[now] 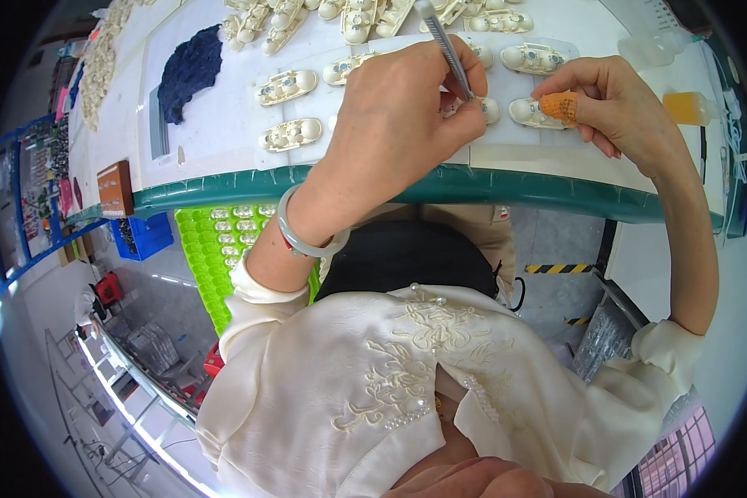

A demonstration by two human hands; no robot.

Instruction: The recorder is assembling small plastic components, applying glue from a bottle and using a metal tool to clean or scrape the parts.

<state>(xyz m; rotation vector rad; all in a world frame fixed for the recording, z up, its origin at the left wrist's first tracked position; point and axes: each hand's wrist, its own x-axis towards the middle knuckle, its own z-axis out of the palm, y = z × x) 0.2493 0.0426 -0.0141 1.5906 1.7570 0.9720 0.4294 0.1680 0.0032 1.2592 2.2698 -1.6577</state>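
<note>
My left hand (398,120), a bangle on its wrist, is closed around metal tweezers (446,48). The tweezers point down at a small cream plastic part (490,109), mostly hidden by my fingers. To the right, my right hand (610,108) wears an orange finger cot (559,108) and pinches the end of another oblong cream part (524,111). Similar parts with small metal pieces in them lie in rows on the pale sheet, among them one at the upper right (533,58) and one at the left (290,134).
More cream parts (361,18) are heaped at the far side. A dark blue cloth (191,73) lies left, near a brown block (114,189). At right stands a small bottle of amber liquid (687,109). A green padded edge (556,192) borders the table, above a lime-green tray (203,266).
</note>
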